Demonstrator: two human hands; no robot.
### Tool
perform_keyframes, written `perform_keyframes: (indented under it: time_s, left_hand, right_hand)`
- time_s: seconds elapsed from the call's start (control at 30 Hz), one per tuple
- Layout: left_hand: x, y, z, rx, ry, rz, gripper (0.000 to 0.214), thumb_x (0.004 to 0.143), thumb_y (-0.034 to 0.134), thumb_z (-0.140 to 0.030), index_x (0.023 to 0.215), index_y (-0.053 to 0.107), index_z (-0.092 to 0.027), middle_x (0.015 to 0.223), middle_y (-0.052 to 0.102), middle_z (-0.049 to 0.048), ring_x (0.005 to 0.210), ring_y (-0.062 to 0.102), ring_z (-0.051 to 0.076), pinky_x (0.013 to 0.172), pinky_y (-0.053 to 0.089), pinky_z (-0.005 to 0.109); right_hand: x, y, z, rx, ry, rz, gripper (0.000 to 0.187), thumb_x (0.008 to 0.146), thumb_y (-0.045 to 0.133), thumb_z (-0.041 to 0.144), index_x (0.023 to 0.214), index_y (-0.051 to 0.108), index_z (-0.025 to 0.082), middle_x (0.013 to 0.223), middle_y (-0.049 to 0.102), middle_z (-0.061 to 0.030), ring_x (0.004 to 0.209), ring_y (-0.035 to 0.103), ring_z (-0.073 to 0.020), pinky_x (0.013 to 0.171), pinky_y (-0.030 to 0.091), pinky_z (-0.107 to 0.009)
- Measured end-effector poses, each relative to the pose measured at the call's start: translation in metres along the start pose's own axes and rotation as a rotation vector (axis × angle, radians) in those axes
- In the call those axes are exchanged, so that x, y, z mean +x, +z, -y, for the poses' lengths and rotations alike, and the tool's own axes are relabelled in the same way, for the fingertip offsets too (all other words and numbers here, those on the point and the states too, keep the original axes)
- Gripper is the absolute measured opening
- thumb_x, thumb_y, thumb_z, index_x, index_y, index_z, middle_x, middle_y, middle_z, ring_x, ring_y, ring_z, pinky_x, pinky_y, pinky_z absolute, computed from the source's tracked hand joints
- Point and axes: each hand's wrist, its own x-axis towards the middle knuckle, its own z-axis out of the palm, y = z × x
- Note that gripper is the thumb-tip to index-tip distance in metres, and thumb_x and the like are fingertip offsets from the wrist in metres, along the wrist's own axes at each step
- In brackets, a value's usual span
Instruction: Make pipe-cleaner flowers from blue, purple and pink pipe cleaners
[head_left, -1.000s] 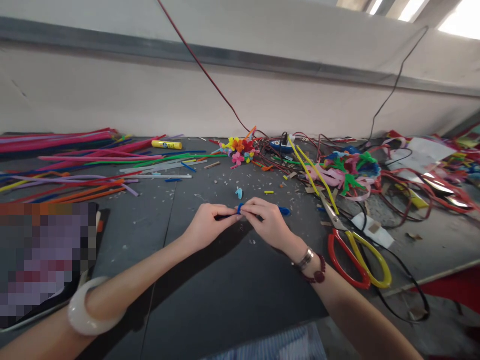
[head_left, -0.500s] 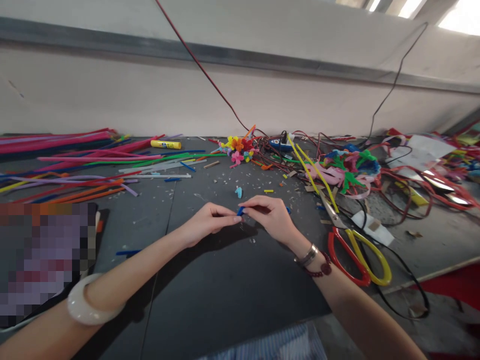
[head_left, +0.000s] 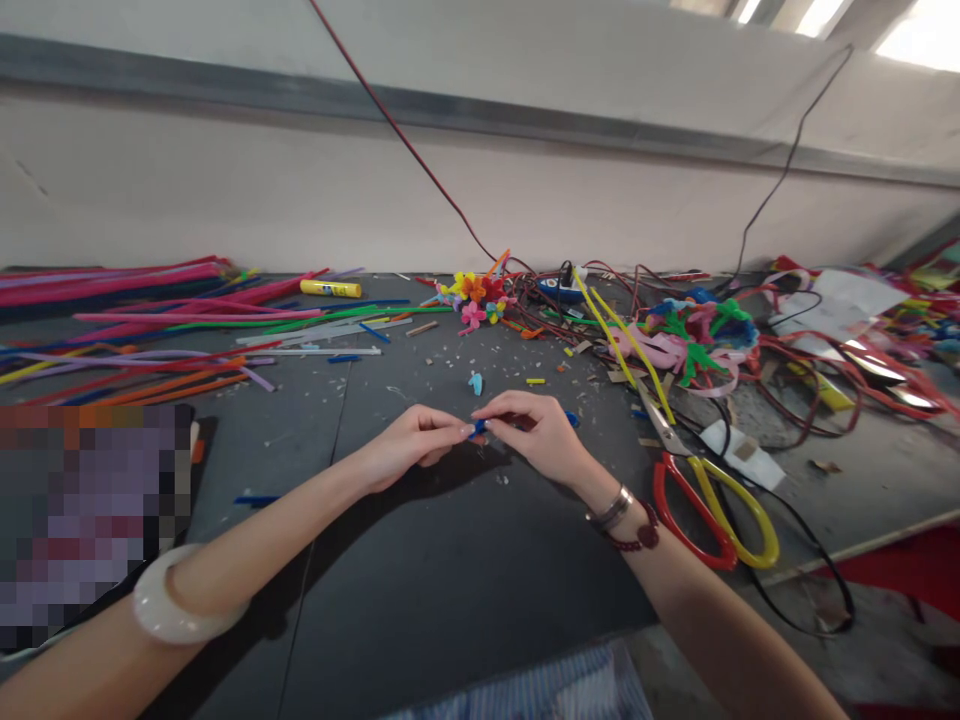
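One left hand (head_left: pixel 412 445) and one right hand (head_left: pixel 536 435) share one small blue piece (head_left: pixel 478 428). Also in view are one pair of scissors (head_left: pixel 672 441), two yellow strips (head_left: pixel 604 324), one yellow tube (head_left: pixel 331 289), one light-blue piece (head_left: pixel 475 384), one white bangle (head_left: pixel 154 600), one silver-coloured band (head_left: pixel 616 508) and one dark-red bracelet (head_left: pixel 646 535).

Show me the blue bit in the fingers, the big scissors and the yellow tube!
Blue bit (head_left: pixel 478 428): head view, on its small uncovered part.
Big scissors (head_left: pixel 673 443): head view, on the metal near the handles.
Yellow tube (head_left: pixel 331 289): head view, on the middle of its side.
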Motion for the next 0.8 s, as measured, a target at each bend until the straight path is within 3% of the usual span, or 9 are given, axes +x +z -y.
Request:
perform_keyframes:
  time_s: [0.2,0.43,0.57,0.8]
  left_hand:
    - [0.0,-0.001,-0.003,0.107,0.026,-0.052,0.035,0.075,0.057,-0.04,0.085,0.07,-0.008,0.042,0.025,-0.0084,0.042,0.017,0.007,0.04,0.012,0.021]
    - [-0.001,0.004,-0.009,0.283,0.115,-0.029,0.028,0.076,0.056,-0.034,0.083,0.072,-0.013,0.052,0.045,-0.0037,0.05,0.026,0.007,0.043,0.018,0.019]
    - [0.0,0.006,-0.004,0.442,0.186,0.001,0.032,0.081,0.049,-0.035,0.085,0.071,-0.013,0.053,0.048,-0.003,0.051,0.028,0.008,0.045,0.022,0.019]
    - [0.003,0.006,0.005,0.536,0.23,-0.034,0.033,0.082,0.046,-0.036,0.09,0.07,-0.015,0.06,0.058,-0.0014,0.051,0.035,0.009,0.048,0.028,0.019]
  right_hand:
    - [-0.001,0.0,-0.005,-0.047,0.051,-0.024,0.017,0.073,0.057,0.014,0.084,0.069,0.017,0.077,0.069,-0.0042,0.068,0.063,-0.0132,0.061,0.049,-0.024]
    - [-0.001,0.007,-0.012,0.102,0.204,-0.11,0.012,0.07,0.061,0.019,0.078,0.069,0.016,0.064,0.067,-0.0022,0.054,0.061,-0.0119,0.053,0.049,-0.025]
    - [0.0,0.011,-0.015,0.182,0.274,-0.168,0.016,0.067,0.062,0.019,0.082,0.069,0.018,0.068,0.067,-0.0014,0.06,0.063,-0.0128,0.059,0.052,-0.026]
    - [0.002,0.012,-0.016,0.203,0.358,-0.191,0.012,0.066,0.065,0.022,0.074,0.07,0.015,0.056,0.064,-0.0009,0.05,0.058,-0.0111,0.05,0.048,-0.024]
